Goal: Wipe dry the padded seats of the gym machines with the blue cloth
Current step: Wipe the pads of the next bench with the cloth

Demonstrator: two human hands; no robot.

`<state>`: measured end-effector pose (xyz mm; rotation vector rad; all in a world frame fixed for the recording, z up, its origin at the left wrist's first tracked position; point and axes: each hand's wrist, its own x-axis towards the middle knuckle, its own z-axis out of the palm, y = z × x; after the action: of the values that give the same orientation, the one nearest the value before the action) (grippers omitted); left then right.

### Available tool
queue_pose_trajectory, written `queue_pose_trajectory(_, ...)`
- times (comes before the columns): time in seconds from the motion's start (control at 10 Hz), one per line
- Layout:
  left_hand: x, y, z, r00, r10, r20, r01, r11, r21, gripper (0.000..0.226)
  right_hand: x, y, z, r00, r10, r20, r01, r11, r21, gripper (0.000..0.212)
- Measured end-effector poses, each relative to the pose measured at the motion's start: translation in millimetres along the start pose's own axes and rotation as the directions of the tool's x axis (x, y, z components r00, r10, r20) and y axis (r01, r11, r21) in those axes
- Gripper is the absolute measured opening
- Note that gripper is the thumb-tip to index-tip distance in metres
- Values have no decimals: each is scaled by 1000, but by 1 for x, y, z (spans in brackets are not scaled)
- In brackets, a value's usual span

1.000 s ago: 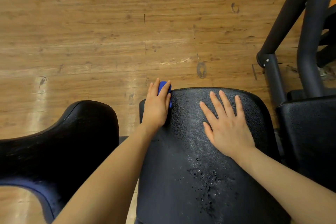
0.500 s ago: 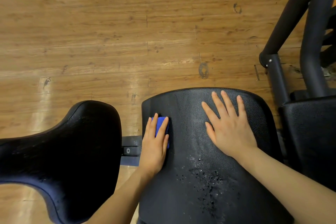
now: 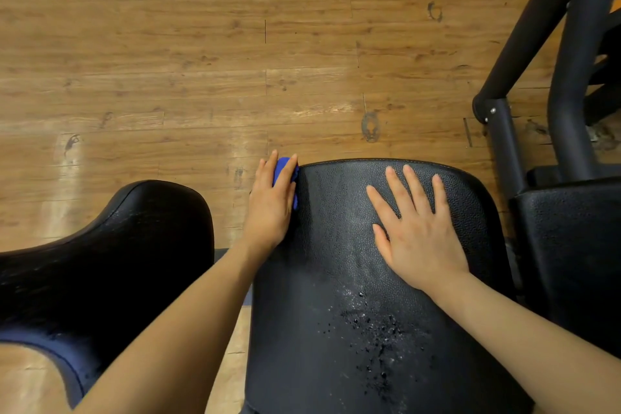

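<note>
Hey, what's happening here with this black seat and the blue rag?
A person is wiping a black padded seat dry. The left hand presses the blue cloth against the seat's far left edge, fingers laid over it. The right hand lies flat on the pad with fingers spread, bracing it. Water droplets sit on the nearer middle of the seat, not yet wiped. Another black pad stands to the left, above a wooden floor.
</note>
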<state>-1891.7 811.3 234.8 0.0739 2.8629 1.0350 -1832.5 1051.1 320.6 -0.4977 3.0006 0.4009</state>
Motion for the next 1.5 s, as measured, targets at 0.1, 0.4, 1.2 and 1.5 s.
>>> queue_pose_trajectory(0.1, 9, -3, -3, 1000, 21, -3, -21, 1000, 3, 47, 1, 0, 0, 1000, 2, 2, -2, 1000, 1, 59)
queue_pose_trajectory(0.4, -44, 7, 13, 993, -109, -49, 105, 991, -79, 47, 1, -1, -1, 1000, 0, 0, 0, 1000, 15, 59)
queue_pose_trajectory(1.2, -30, -4, -3, 997, -76, -16, 74, 991, -114, 46, 0, -2, 1, 1000, 5, -9, -5, 1000, 21, 58)
queue_pose_trajectory(1.5, -30, -5, 2, 991, -123, -56, 118, 989, -94, 46, 1, -3, 0, 1000, 6, -15, -6, 999, 37, 59)
